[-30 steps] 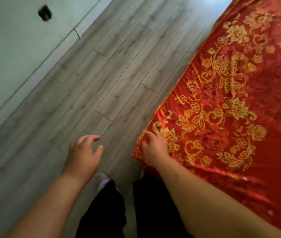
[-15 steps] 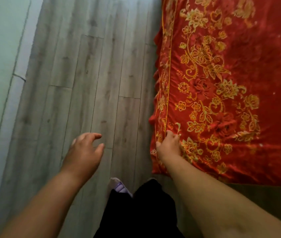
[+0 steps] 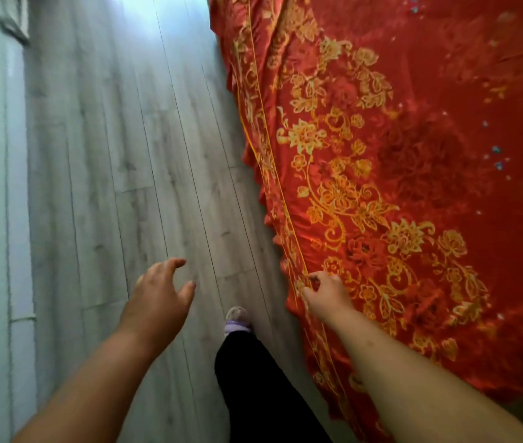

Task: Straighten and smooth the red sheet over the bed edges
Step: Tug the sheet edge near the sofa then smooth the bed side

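The right hand (image 3: 325,294) pinches the scalloped border of the red sheet (image 3: 413,174), which spreads away to its right. The left hand (image 3: 157,298) hangs empty, fingers loosely spread, over bare grey floorboards (image 3: 132,155) left of the sheet's edge.

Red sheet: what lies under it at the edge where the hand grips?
The red sheet covers everything beneath it; no mattress or frame shows. Its scalloped edge overhangs grey floorboards. The right hand pinches the border.
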A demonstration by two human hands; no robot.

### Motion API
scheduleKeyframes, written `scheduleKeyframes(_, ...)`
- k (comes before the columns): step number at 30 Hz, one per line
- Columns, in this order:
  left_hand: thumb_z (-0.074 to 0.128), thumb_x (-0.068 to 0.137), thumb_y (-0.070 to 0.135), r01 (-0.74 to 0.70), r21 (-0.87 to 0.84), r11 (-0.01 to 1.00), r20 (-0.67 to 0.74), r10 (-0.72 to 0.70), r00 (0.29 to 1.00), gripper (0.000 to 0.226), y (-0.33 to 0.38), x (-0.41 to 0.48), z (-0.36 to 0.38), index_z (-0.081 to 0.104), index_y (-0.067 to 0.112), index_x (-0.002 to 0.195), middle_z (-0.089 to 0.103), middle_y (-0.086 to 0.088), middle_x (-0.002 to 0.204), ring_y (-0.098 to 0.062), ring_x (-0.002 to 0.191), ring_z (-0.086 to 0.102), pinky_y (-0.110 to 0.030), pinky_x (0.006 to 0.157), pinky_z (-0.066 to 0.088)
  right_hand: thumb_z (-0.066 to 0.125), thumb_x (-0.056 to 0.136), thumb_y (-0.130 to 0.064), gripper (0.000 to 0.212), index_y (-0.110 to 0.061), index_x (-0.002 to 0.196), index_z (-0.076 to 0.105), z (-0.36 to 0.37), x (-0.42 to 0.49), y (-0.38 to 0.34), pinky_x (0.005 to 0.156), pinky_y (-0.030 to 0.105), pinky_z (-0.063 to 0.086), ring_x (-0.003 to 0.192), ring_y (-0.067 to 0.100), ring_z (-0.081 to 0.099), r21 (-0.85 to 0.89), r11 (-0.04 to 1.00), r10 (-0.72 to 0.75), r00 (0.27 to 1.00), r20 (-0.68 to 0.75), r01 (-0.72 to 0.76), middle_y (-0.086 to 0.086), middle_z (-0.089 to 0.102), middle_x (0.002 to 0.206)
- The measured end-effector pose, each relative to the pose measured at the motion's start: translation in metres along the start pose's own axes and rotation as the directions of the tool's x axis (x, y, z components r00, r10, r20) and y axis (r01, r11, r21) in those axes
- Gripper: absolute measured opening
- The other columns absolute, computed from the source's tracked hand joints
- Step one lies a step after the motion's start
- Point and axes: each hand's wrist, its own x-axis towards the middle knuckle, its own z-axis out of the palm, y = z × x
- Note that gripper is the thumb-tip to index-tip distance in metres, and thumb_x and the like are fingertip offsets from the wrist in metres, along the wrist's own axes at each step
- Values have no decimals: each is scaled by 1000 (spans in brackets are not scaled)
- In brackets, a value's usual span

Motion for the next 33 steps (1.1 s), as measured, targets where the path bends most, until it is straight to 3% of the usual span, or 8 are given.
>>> scheduleKeyframes(5, 56, 89, 31, -95, 59, 994, -54, 99, 994, 45, 27, 103, -82, 47, 19, 131, 56, -10, 126, -30, 109, 54, -45, 97, 45, 54, 87, -28, 38, -19, 124, 55, -48, 45, -107, 100, 34, 43, 110, 30, 54, 36, 997, -65, 997, -35, 66, 14, 47, 126)
scheduleKeyframes(9, 58, 88, 30, -134, 118, 984, -82, 144, 986, 45, 41, 171, -141, 49, 16, 129, 57, -12, 128, -31, 119, 50, -46, 102, 41, 53, 87, -28, 33, -20, 118, 59, -87, 78, -186, 95, 34, 47, 107, 26, 57, 94, 983, -156, 987, -49, 160, 8, 55, 122)
scheduleKeyframes(13, 57, 88, 31, -153, 130, 980, -91, 166, 982, 45, 63, 251, -201, 48, 18, 130, 57, -12, 129, -31, 121, 49, -46, 103, 41, 53, 88, -28, 28, -19, 113, 63, -133, 119, -266, 81, 29, 50, 96, 21, 62, 202, 960, -183, 980, -82, 196, 4, 65, 111)
scheduleKeyframes(16, 55, 89, 31, -192, 129, 973, -56, 200, 978, 45, 80, 311, -239, 48, 18, 131, 56, -10, 129, -29, 122, 48, -45, 104, 40, 56, 89, -27, 24, -14, 106, 66, -167, 146, -321, 79, 28, 49, 93, 20, 63, 278, 939, -159, 973, -169, 201, 1, 69, 98)
scheduleKeyframes(20, 55, 89, 31, -239, 122, 963, -31, 244, 969, 39, 102, 403, -295, 53, 20, 126, 64, -4, 116, -25, 113, 53, -41, 98, 44, 53, 93, -22, 7, -20, 91, 59, -205, 185, -386, 49, 10, 39, 62, -2, 54, 378, 911, -96, 977, -191, 163, -12, 64, 74)
scheduleKeyframes(25, 53, 89, 24, -275, 165, 947, -55, 287, 956, 26, 139, 519, -358, 63, 20, 112, 67, 0, 91, -27, 104, 55, -42, 92, 47, 57, 90, -22, 18, -10, 99, 67, -239, 251, -465, 68, 23, 37, 80, 18, 60, 430, 896, -16, 974, -227, 114, 2, 64, 82)
scheduleKeyframes(29, 48, 90, 22, -323, 210, 923, 11, 328, 944, 27, 196, 617, -383, 62, 21, 113, 68, -6, 99, -28, 111, 51, -42, 94, 46, 56, 89, -27, 12, -19, 92, 65, -278, 313, -514, 62, 29, 42, 65, 17, 55, 490, 863, -10, 974, -227, 123, -6, 59, 67)
scheduleKeyframes(33, 45, 91, 24, -369, 287, 884, 81, 362, 929, 29, 265, 729, -396, 59, 22, 116, 66, -7, 112, -28, 115, 48, -41, 95, 44, 58, 89, -26, 15, -16, 95, 67, -326, 390, -557, 62, 30, 46, 66, 17, 59, 531, 842, 46, 969, -242, 92, 0, 65, 72)
